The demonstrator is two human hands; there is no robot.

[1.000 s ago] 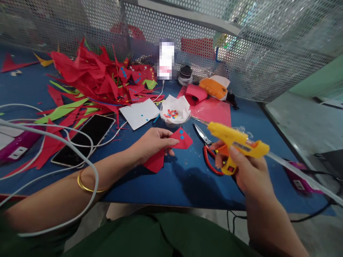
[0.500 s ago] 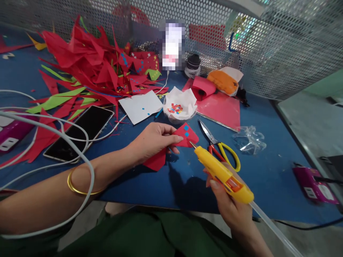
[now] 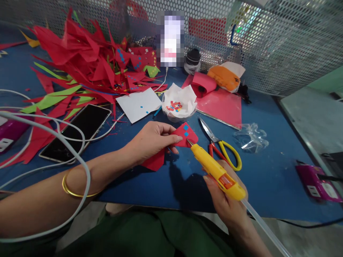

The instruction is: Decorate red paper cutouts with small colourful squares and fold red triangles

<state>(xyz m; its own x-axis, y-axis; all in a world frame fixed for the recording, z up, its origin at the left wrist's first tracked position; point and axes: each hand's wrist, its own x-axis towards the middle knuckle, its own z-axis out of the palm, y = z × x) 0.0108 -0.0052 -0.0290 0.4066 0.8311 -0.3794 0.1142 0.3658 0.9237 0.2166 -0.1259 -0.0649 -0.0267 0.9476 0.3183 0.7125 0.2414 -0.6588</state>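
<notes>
Between the thumb and fingers of my left hand [image 3: 155,139] is a piece of red paper [image 3: 190,135], with two blue diamond shapes on its exposed end. More red shows below that hand. My right hand [image 3: 223,194] is wrapped round a yellow glue gun [image 3: 214,167], and a long clear glue stick [image 3: 264,225] sticks out of its back. The gun's nozzle is at the lower edge of the red paper; whether it touches cannot be made out. Just beyond lies a bowl [image 3: 179,113] lined with white paper, holding small coloured bits.
Scissors [image 3: 214,139] with red and yellow handles lie right of the paper. Red and green scraps [image 3: 77,57] heap at the back left. A black phone [image 3: 80,132] and looping white cables [image 3: 87,171] are by my left arm. Clear plastic [image 3: 253,137] lies right.
My right hand has moved the glue gun slightly left, bringing its nozzle onto the red paper's lower edge in view. My left hand keeps its hold. The camera view has shifted a little.
</notes>
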